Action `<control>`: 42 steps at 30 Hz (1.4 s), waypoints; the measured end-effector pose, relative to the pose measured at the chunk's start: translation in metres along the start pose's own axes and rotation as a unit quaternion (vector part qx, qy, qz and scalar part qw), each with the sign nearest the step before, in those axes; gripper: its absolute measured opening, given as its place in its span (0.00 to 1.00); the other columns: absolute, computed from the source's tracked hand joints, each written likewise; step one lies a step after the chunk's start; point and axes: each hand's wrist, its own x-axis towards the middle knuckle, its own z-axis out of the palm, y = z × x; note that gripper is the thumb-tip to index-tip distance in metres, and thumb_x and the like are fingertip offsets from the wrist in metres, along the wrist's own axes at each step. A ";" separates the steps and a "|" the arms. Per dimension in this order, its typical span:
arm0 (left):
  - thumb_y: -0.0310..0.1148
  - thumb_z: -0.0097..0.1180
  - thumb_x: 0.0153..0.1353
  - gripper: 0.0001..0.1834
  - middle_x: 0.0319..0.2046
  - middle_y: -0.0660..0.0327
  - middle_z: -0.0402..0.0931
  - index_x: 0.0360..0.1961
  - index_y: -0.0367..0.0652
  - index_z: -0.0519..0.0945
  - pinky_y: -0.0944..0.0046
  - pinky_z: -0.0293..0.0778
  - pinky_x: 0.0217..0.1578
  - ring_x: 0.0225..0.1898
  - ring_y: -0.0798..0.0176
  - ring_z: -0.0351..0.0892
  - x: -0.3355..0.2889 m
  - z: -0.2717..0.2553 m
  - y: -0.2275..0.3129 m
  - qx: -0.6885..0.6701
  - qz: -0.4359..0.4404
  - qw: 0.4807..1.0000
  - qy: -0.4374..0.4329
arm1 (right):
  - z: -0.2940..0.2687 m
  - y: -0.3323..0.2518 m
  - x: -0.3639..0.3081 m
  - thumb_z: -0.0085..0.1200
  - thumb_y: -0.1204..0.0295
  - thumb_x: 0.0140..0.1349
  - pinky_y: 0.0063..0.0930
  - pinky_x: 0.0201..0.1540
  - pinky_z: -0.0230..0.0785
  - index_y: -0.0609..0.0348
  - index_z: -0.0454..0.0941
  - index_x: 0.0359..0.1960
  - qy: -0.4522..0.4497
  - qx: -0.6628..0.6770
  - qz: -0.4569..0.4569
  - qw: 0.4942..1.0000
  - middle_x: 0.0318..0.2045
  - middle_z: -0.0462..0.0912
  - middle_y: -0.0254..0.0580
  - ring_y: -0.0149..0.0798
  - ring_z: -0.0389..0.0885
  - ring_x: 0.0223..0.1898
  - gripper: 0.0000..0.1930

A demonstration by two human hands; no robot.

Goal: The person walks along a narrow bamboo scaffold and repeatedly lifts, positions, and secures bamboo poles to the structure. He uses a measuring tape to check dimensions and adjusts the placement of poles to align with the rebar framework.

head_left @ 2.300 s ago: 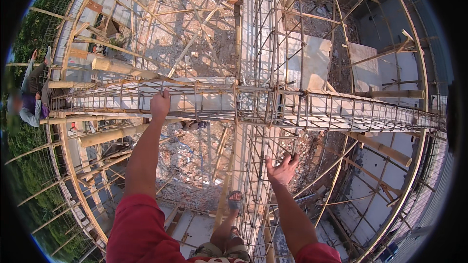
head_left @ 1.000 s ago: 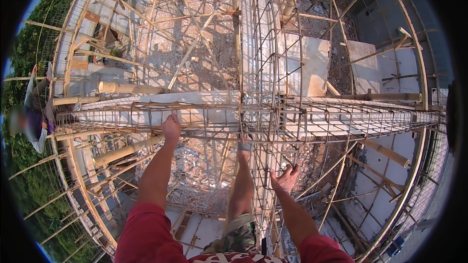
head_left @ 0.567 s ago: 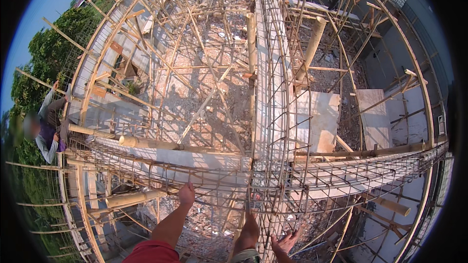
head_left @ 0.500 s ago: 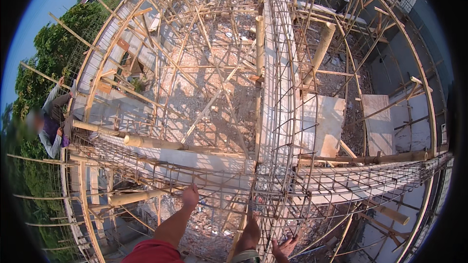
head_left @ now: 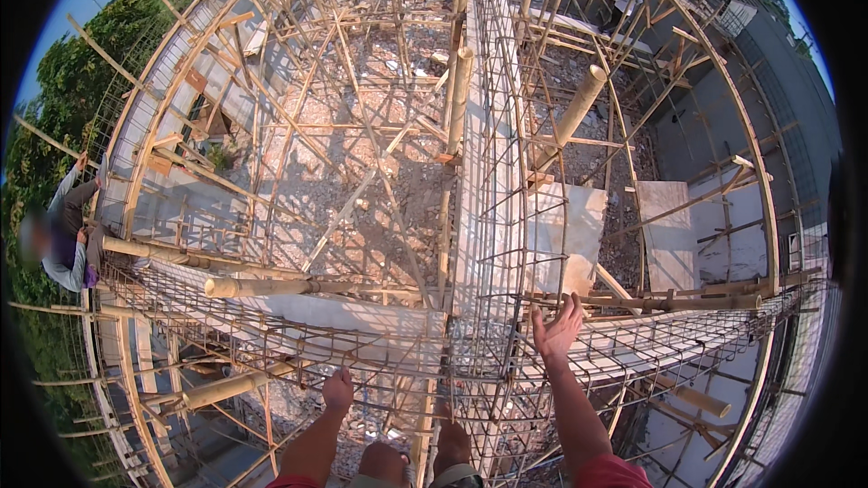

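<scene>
My left hand [head_left: 338, 390] is closed in a fist beside the near edge of the left rebar cage [head_left: 271, 330]. Whatever its fingers hold, if anything, is too small to make out. Out to the right, my right hand [head_left: 558, 329] is raised with its fingers apart and nothing in it. It appears over the right rebar cage [head_left: 651, 334], close to where the cages cross; contact with the bars cannot be told. Between my arms, my bent legs [head_left: 452, 447] show above the formwork.
A long rebar cage [head_left: 497, 126] in board formwork runs away from me. Bamboo poles [head_left: 258, 287] and thin braces stand around it, with rubble-strewn ground [head_left: 380, 190] far below. Plywood sheets [head_left: 669, 235] lie at the right. Another person [head_left: 68, 226] sits at the far left edge.
My right hand has risen from low beside my leg to over the right cage, fingers spread. My left hand has come slightly lower and left. The whole view has shifted.
</scene>
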 end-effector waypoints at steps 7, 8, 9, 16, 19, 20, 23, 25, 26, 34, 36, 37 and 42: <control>0.45 0.47 0.70 0.22 0.23 0.44 0.79 0.27 0.39 0.81 0.40 0.73 0.32 0.29 0.34 0.78 0.010 -0.008 0.011 -0.019 -0.009 1.000 -0.016 | 0.064 0.008 0.029 0.54 0.36 0.56 0.64 0.70 0.40 0.55 0.73 0.60 -0.110 -0.037 0.068 0.991 0.69 0.48 0.67 0.68 0.47 0.70 0.40; 0.44 0.48 0.70 0.22 0.23 0.44 0.79 0.27 0.39 0.81 0.40 0.73 0.32 0.30 0.34 0.78 -0.002 -0.010 0.007 -0.022 -0.024 0.999 -0.041 | 0.060 0.010 0.019 0.55 0.36 0.56 0.64 0.70 0.40 0.54 0.73 0.60 -0.131 -0.039 0.069 0.988 0.70 0.47 0.67 0.68 0.47 0.70 0.39; 0.44 0.50 0.69 0.21 0.23 0.44 0.79 0.27 0.39 0.82 0.41 0.73 0.32 0.30 0.35 0.79 -0.007 -0.010 0.002 -0.021 -0.038 0.998 -0.047 | 0.057 0.009 0.016 0.57 0.36 0.55 0.64 0.70 0.40 0.52 0.73 0.60 -0.158 -0.054 0.071 0.983 0.70 0.46 0.66 0.68 0.47 0.71 0.40; 0.53 0.64 0.53 0.36 0.45 0.45 0.77 0.57 0.41 0.73 0.50 0.71 0.53 0.49 0.46 0.77 0.018 -0.001 0.017 -0.231 -0.261 0.935 -0.059 | 0.036 -0.016 0.037 0.66 0.35 0.45 0.63 0.72 0.39 0.49 0.66 0.66 -0.315 -0.080 0.102 0.940 0.72 0.36 0.73 0.75 0.39 0.72 0.49; 0.60 0.63 0.53 0.45 0.59 0.41 0.65 0.63 0.40 0.66 0.46 0.66 0.60 0.61 0.42 0.67 0.033 0.007 0.023 -0.235 -0.342 0.903 -0.115 | 0.040 -0.001 0.044 0.64 0.31 0.44 0.63 0.72 0.37 0.42 0.60 0.70 -0.380 -0.125 0.095 0.912 0.72 0.28 0.72 0.73 0.35 0.73 0.53; 0.62 0.62 0.53 0.47 0.63 0.40 0.60 0.65 0.40 0.64 0.44 0.64 0.62 0.64 0.40 0.63 0.040 0.004 0.042 -0.221 -0.365 0.892 -0.152 | 0.040 0.007 0.048 0.63 0.29 0.44 0.62 0.73 0.37 0.38 0.58 0.71 -0.401 -0.148 0.109 0.897 0.73 0.25 0.70 0.73 0.34 0.73 0.54; 0.63 0.62 0.55 0.52 0.67 0.37 0.51 0.69 0.40 0.56 0.42 0.63 0.63 0.67 0.37 0.57 0.033 0.000 0.076 -0.077 -0.405 0.893 -0.182 | 0.037 0.025 0.047 0.62 0.28 0.44 0.59 0.73 0.38 0.38 0.58 0.71 -0.422 -0.127 0.123 0.889 0.72 0.23 0.71 0.75 0.33 0.73 0.55; 0.62 0.62 0.56 0.54 0.68 0.38 0.51 0.71 0.40 0.52 0.43 0.63 0.64 0.68 0.38 0.57 0.036 0.024 0.038 -0.047 -0.408 0.898 -0.156 | 0.036 0.007 0.049 0.61 0.28 0.44 0.61 0.73 0.38 0.39 0.59 0.71 -0.425 -0.119 0.118 0.890 0.72 0.23 0.72 0.75 0.33 0.73 0.54; 0.62 0.62 0.56 0.55 0.68 0.38 0.51 0.72 0.40 0.49 0.43 0.63 0.64 0.68 0.38 0.57 0.039 0.025 0.023 -0.026 -0.411 0.901 -0.135 | 0.040 0.000 0.052 0.61 0.28 0.44 0.61 0.72 0.38 0.39 0.60 0.71 -0.428 -0.105 0.114 0.890 0.72 0.23 0.73 0.75 0.33 0.73 0.54; 0.68 0.61 0.52 0.61 0.67 0.28 0.49 0.69 0.31 0.47 0.40 0.66 0.61 0.65 0.30 0.61 0.041 0.006 0.041 -0.003 -0.358 0.908 -0.217 | 0.033 0.005 0.044 0.67 0.36 0.47 0.64 0.72 0.35 0.40 0.67 0.67 -0.395 -0.071 0.110 0.909 0.72 0.30 0.73 0.74 0.33 0.73 0.46; 0.70 0.61 0.51 0.64 0.66 0.25 0.48 0.68 0.31 0.44 0.39 0.65 0.62 0.64 0.27 0.60 0.043 -0.001 0.037 -0.005 -0.373 0.897 -0.235 | 0.031 0.002 0.043 0.68 0.38 0.47 0.64 0.72 0.35 0.40 0.67 0.67 -0.389 -0.060 0.117 0.912 0.72 0.32 0.73 0.74 0.33 0.73 0.46; 0.69 0.61 0.52 0.63 0.66 0.25 0.48 0.68 0.31 0.44 0.38 0.65 0.62 0.64 0.27 0.60 0.039 -0.002 0.043 0.018 -0.378 0.897 -0.230 | 0.030 0.003 0.042 0.68 0.39 0.47 0.64 0.72 0.35 0.40 0.67 0.67 -0.392 -0.062 0.121 0.910 0.72 0.32 0.73 0.74 0.33 0.73 0.46; 0.69 0.61 0.53 0.63 0.66 0.25 0.49 0.69 0.31 0.42 0.40 0.65 0.62 0.65 0.28 0.60 0.037 0.002 0.017 0.036 -0.362 0.900 -0.238 | 0.029 0.008 0.046 0.65 0.35 0.47 0.67 0.72 0.32 0.38 0.61 0.71 -0.421 -0.062 0.132 0.895 0.72 0.27 0.75 0.75 0.30 0.73 0.50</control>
